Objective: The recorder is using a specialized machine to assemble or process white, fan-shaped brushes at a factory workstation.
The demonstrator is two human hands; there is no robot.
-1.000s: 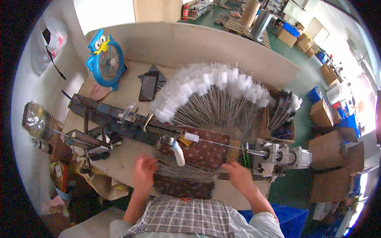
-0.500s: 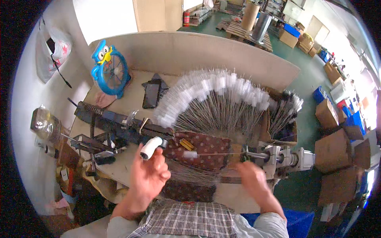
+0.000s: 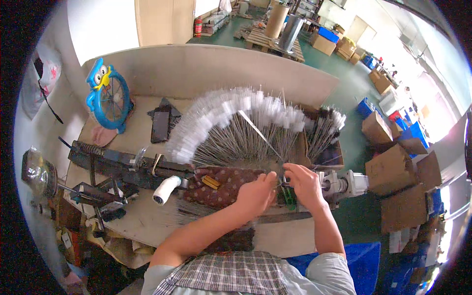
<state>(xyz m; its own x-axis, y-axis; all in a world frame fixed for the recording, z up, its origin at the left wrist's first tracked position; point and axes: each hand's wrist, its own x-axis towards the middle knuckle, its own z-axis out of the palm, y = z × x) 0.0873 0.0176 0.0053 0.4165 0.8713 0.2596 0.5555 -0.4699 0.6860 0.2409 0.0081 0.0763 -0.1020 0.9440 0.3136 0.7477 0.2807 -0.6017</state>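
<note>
In front of me, my left hand (image 3: 257,195) has moved to the machine's holding end, its fingers bent together; what they hold, if anything, is hidden. Beside it, my right hand (image 3: 306,186) has its fingers closed at the foot of a thin wire brush (image 3: 251,125) with a white strip of bristles, which slants up to the left. A green part (image 3: 288,197) shows below the fingers. The white-wrapped lever handle (image 3: 167,189) stands free at left. Behind my hands, a dense fan of white-tipped wire brushes (image 3: 216,114) spreads across the table.
A brown dotted cloth (image 3: 226,194) carries a small yellow piece (image 3: 210,182). The metal motor end (image 3: 344,183) lies to the right, a dark rail (image 3: 118,164) to the left. A blue toy-shaped fan (image 3: 109,98), a phone (image 3: 160,126) and a box of dark brushes (image 3: 327,142) stand farther back.
My left hand has let go of the white lever handle and crossed right to join my right hand. The brush stretched along the machine now slants upward. The view has shifted right.
</note>
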